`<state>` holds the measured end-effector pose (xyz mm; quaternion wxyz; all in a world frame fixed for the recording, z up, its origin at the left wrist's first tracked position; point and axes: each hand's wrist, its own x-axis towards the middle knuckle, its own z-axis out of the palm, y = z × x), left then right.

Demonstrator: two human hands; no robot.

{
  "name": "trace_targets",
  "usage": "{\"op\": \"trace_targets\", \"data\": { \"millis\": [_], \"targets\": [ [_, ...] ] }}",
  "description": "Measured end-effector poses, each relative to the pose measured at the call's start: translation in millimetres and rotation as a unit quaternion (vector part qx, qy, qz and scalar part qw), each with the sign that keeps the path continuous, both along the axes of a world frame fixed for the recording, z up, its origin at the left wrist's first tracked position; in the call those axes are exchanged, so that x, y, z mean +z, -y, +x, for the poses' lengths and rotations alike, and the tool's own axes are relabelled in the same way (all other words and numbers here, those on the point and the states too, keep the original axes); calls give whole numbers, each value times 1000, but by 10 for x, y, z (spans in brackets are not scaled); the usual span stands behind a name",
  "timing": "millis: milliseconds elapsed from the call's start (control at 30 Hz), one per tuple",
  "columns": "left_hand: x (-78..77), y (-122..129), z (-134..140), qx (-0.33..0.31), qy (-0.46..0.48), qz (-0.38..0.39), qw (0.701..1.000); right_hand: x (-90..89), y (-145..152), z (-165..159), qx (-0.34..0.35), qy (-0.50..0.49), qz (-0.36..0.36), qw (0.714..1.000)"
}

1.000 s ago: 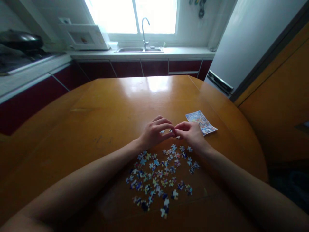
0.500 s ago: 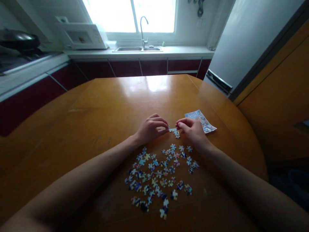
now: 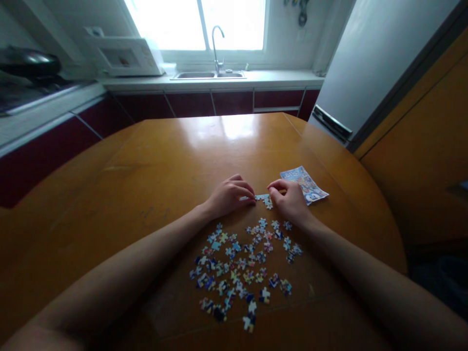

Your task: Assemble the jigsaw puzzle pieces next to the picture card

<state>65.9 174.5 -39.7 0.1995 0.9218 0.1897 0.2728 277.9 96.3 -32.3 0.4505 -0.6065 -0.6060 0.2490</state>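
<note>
The left hand (image 3: 231,196) curves low, thumb and forefinger set narrowly apart at the left end of the joined pieces (image 3: 266,200); whether it grips them I cannot tell. The right hand (image 3: 289,200) has thumb and forefinger close together at their right end, any hold hidden. So the joined pieces lie between both hands. The leaflet (image 3: 311,187) sits just beyond the right hand; loose pieces (image 3: 234,275) spread nearer the person on the tabletop (image 3: 164,161).

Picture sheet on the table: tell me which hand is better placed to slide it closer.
Right, most likely: the right hand is beside the picture sheet, while the left hand is farther off, across the small puzzle cluster.
</note>
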Motion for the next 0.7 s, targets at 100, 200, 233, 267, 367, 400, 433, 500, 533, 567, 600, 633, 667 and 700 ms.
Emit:
{"op": "trace_targets", "data": {
  "millis": [100, 200, 233, 267, 367, 400, 433, 500, 533, 567, 600, 633, 667, 700],
  "targets": [
    [-6, -6, 2, -5, 0, -4, 1000, -23, -13, 8, 4, 15, -1, 1000],
    [-7, -5, 5, -3, 0, -5, 1000, -37, -13, 8, 7, 46, -2, 999],
    [-6, -3, 6, -2, 0, -5, 1000, -41, -11, 9, 6, 62, 3, 998],
    [-5, -2, 7, -1, -1, -6, 1000, -44, -9, 11, 6, 81, 10, 997],
    [4, 4, 8, -3, -3, -9, 1000, -56, -2, 22, 11, 128, 22, 991],
    [7, 6, 9, -3, -3, -10, 1000, -60, 0, 25, 17, 138, 19, 990],
    [10, 7, 9, -4, -4, -11, 1000, -63, 2, 28, 25, 146, 15, 989],
    [11, 9, 8, -5, -4, -10, 1000, -65, 7, 29, 39, 162, 7, 986],
    [11, 10, 8, -6, -5, -8, 1000, -64, 9, 29, 43, 170, 5, 985],
    [9, 10, 7, -7, -7, -5, 1000, -61, 12, 27, 46, 176, 2, 983],
    [7, 10, 7, -7, -9, -1, 1000, -58, 15, 25, 46, 179, 1, 983],
    [6, 10, 6, -8, -11, 5, 1000, -54, 18, 24, 47, 181, -1, 982],
    [6, 10, 5, -10, -13, 11, 1000, -52, 20, 22, 48, 181, -1, 982],
    [9, 10, 4, -11, -17, 18, 1000, -50, 21, 21, 49, 180, -1, 982]
  ]
}}
